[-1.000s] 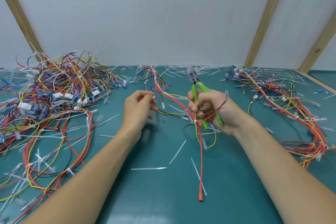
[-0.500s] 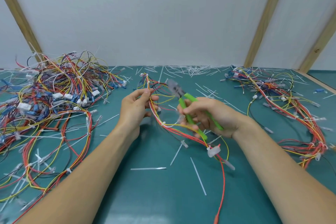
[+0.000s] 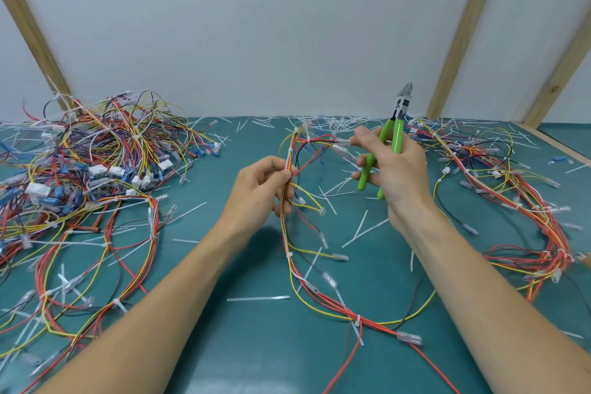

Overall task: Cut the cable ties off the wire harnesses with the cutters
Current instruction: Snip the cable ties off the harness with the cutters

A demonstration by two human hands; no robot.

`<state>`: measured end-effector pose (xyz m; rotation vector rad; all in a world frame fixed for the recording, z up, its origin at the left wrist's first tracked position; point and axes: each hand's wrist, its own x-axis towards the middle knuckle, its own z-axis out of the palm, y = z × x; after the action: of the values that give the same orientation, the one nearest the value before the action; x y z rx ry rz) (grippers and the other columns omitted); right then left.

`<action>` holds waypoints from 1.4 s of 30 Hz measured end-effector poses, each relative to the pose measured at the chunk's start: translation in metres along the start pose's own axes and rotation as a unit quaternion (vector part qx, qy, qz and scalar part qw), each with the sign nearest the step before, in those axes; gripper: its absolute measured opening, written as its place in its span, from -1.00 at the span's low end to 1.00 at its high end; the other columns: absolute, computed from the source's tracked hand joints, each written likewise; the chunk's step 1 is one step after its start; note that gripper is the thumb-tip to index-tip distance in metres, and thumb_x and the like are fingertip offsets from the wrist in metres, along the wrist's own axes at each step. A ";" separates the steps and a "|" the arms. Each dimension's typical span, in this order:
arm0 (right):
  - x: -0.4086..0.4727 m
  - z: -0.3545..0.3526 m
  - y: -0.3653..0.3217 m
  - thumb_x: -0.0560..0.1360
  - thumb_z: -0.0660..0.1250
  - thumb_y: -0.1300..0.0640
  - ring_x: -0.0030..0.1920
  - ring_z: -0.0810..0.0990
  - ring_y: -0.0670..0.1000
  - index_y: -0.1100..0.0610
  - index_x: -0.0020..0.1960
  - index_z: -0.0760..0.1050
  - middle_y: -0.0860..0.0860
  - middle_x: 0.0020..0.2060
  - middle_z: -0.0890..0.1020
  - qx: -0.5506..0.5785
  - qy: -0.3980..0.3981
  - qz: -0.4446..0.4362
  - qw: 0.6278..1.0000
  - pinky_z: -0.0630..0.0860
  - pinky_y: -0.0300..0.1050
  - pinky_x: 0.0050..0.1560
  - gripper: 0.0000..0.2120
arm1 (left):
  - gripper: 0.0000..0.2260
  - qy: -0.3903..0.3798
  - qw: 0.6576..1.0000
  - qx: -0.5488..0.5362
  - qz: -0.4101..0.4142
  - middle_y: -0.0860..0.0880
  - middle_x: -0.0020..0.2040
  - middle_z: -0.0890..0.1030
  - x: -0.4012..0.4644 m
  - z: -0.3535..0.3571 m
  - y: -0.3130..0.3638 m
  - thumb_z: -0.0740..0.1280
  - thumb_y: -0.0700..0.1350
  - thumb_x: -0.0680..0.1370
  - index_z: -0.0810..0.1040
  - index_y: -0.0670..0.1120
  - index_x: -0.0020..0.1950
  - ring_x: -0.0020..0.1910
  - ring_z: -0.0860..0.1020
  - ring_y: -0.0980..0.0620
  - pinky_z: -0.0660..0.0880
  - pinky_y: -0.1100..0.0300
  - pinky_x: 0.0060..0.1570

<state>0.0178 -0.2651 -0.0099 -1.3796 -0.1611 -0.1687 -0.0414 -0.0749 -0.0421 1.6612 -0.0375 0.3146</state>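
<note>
left hand (image 3: 262,189) pinched thin red/yellow wire harness (image 3: 289,233) mid-table, raised; right hand (image 3: 395,169) wrapped round glossy green-handled cutters (image 3: 395,137), metal tip pointed up, far; white plastic ties (image 3: 289,255) on bundle

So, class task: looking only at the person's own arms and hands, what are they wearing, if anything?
Nothing is worn. The left hand and right hand are bare, with no gloves, rings or watch in view. Both forearms are uncovered right down to the bottom edge of the picture, so no sleeves show.

Glossy green plastic cutters (image 3: 396,134) handles
</note>
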 end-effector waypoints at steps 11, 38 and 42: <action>-0.008 0.008 0.025 0.46 0.55 0.25 -0.40 0.53 -0.05 0.10 -0.07 0.48 0.00 -0.31 0.57 -0.220 -0.177 0.054 0.958 0.59 -0.01 -0.32 -0.76 | -0.77 0.063 0.991 -0.015 -0.120 0.05 -0.43 0.45 0.003 -0.002 -0.011 0.38 0.06 0.58 0.70 -0.09 0.02 -0.45 0.54 0.05 0.39 0.29 -0.45; -0.012 0.000 0.022 0.41 0.34 -0.41 -0.04 0.62 -0.03 -0.17 -0.05 0.63 -0.20 -0.18 0.68 -0.509 -0.130 -0.109 0.844 0.54 -0.04 -0.06 -0.65 | -0.90 0.121 0.992 -0.020 -0.042 0.05 -0.24 0.69 0.002 0.001 -0.012 0.38 -0.15 0.61 0.66 -0.11 -0.07 -0.28 0.62 0.10 0.53 0.16 -0.27; -0.011 -0.002 0.024 0.40 0.38 -0.38 -0.01 0.59 0.00 -0.19 -0.02 0.60 -0.20 -0.15 0.67 -0.547 -0.135 -0.132 0.815 0.44 -0.08 -0.11 -0.69 | -0.92 0.129 0.991 0.002 -0.015 0.09 -0.31 0.69 0.003 0.002 -0.013 0.39 -0.19 0.60 0.66 -0.09 -0.08 -0.35 0.60 0.16 0.51 0.28 -0.42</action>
<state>0.0126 -0.2624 -0.0360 -2.5431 -0.5566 -0.3225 -0.0354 -0.0744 -0.0541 1.6114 0.1825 0.5052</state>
